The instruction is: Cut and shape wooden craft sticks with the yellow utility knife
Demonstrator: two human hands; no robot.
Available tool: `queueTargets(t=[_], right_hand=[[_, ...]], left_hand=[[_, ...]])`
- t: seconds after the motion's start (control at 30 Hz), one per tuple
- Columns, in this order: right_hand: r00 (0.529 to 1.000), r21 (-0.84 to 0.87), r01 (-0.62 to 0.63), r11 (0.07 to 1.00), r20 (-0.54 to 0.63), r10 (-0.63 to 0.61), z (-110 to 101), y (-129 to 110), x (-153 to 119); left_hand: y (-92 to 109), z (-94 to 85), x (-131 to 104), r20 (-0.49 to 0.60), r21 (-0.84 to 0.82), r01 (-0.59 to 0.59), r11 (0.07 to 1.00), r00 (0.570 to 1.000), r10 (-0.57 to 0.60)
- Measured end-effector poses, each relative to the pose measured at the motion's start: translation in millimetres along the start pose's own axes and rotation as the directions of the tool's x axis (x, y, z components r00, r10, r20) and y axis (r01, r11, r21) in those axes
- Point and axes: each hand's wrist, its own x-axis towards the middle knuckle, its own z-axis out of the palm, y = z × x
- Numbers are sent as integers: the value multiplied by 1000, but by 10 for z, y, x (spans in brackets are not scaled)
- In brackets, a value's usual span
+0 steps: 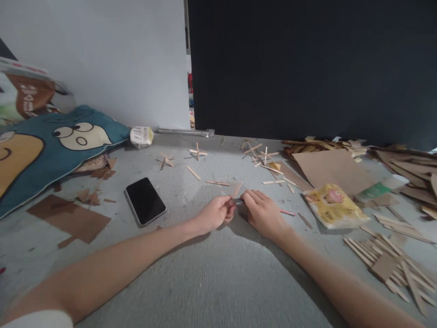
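Note:
My left hand (218, 212) is closed in a pinch near the middle of the table. A short pale wooden stick (236, 188) rises from its fingertips. Close on its right, my right hand (262, 211) is curled palm-down around a small dark, metallic blade-like tool (239, 201), whose tip meets the left fingers. Most of that tool is hidden in the hand. A red-and-white pencil (287, 212) lies just beyond the right knuckles. Ahead of both hands lie loose craft sticks (217, 183) and several small crossed-stick pieces (197, 151).
A phone (145, 201) and brown cardboard (70, 217) lie to the left, beside a blue cartoon pillow (64, 159). At right are a yellow tissue pack (334, 206), a pile of craft sticks (392, 264) and cardboard scraps (336, 168). A black panel (307, 68) stands behind.

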Motion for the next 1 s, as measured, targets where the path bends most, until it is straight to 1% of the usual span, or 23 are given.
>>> queueTargets(t=[0.17,0.33,0.5,0.63,0.73,1.0], right_hand=[[1000,17,-4,1000,6,4,-3,3,-4],[1000,40,-2,999,7,2,-10,0,2],[1000,51,6,999,5,-6,-8,1,1],[1000,32,21,999,-7,-21,-4,-9,0],[1000,21,21,1000,-5,-21,-1,-7,1],[1000,11,16,1000,-12,-16,-8,7,-3]], left_hand=[[-45,-5,-1,12,-91,-54,994,998,56],[-37,-4,-27,28,-122,-73,990,997,77],[-33,7,-12,11,-107,-43,993,999,45],[-40,12,6,22,-77,-22,997,999,24],[-43,12,4,16,-96,-14,995,1000,16],[-10,27,-42,11,-161,-47,986,999,50]])
